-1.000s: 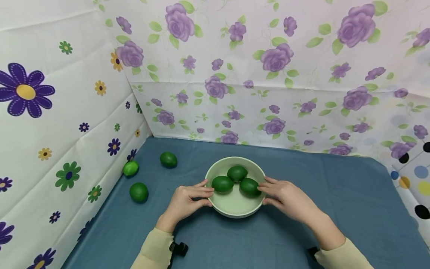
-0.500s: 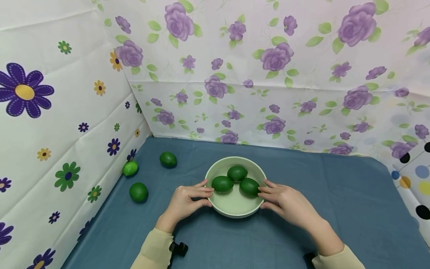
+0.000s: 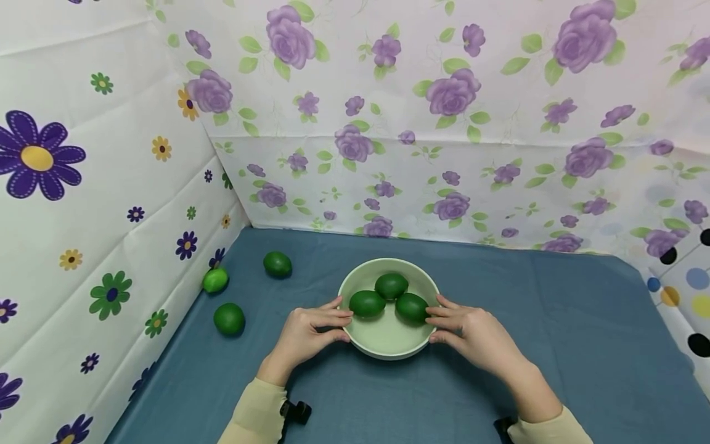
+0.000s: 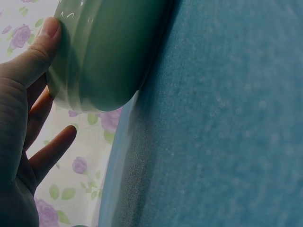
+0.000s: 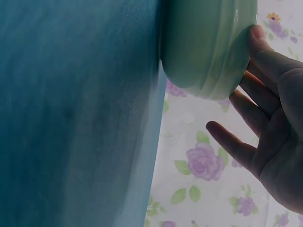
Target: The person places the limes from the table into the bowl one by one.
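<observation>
A pale green bowl (image 3: 390, 339) sits on the blue cloth with three dark green limes inside: left (image 3: 367, 304), back (image 3: 391, 285) and right (image 3: 412, 308). My left hand (image 3: 307, 336) holds its left side, the fingertips over the rim and the thumb lower down. On the other side my right hand (image 3: 477, 338) grips the rim in the same way. In the left wrist view the thumb of my hand (image 4: 21, 99) lies against the bowl (image 4: 109, 52), its little finger off it. The right wrist view shows my hand (image 5: 279, 113) likewise at the bowl (image 5: 203, 47).
Left of the bowl, two dark green limes (image 3: 277, 264) (image 3: 229, 319) lie on the blue cloth (image 3: 421, 401), and a brighter green lime (image 3: 215, 280) is by the left wall. A flowered curtain (image 3: 405, 111) stands behind, another (image 3: 122, 203) at the left.
My right hand has shifted slightly on the bowl's rim, and its forearm has moved a little to the left. The bowl, the limes and my left hand look the same.
</observation>
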`<state>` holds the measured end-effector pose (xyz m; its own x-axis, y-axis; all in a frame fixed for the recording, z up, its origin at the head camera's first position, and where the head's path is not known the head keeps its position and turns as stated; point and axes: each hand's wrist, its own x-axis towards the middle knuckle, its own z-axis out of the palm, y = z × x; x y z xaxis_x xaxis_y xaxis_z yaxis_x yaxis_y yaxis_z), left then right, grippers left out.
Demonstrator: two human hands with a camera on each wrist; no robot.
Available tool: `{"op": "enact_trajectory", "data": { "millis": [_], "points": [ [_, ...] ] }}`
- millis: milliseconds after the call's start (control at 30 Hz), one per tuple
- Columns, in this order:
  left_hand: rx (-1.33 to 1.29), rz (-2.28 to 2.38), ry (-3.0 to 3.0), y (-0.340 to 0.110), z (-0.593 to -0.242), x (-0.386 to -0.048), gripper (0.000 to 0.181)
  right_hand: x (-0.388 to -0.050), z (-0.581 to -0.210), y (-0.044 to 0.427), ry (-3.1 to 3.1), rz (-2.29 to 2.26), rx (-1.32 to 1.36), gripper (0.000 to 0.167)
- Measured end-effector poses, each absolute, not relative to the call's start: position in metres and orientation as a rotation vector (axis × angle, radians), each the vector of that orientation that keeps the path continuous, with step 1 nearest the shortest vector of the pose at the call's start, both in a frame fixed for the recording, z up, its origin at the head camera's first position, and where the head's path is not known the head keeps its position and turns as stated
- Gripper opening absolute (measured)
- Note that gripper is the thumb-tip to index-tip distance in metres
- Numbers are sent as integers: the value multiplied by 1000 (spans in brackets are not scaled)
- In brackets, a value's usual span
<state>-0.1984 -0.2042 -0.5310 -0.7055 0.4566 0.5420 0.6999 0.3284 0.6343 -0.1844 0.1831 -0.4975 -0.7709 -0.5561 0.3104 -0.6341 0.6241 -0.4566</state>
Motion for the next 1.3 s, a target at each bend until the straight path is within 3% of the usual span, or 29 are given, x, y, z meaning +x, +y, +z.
{"op": "enact_trajectory", "data": {
  "millis": [633,1067,1300],
  "points": [
    [-998,-1261,-2458,-204,-518,-194,35,-183,-495,179,-2706,894,937,40],
    [-1046,-1240,-2555,-208,-512,-186,46,-182,-497,180,-2728,899,913,41],
    [-939,-1174,-2539,-222,-503,-177,42,-183,-495,178,-2732,887,953,40]
  ]
}}
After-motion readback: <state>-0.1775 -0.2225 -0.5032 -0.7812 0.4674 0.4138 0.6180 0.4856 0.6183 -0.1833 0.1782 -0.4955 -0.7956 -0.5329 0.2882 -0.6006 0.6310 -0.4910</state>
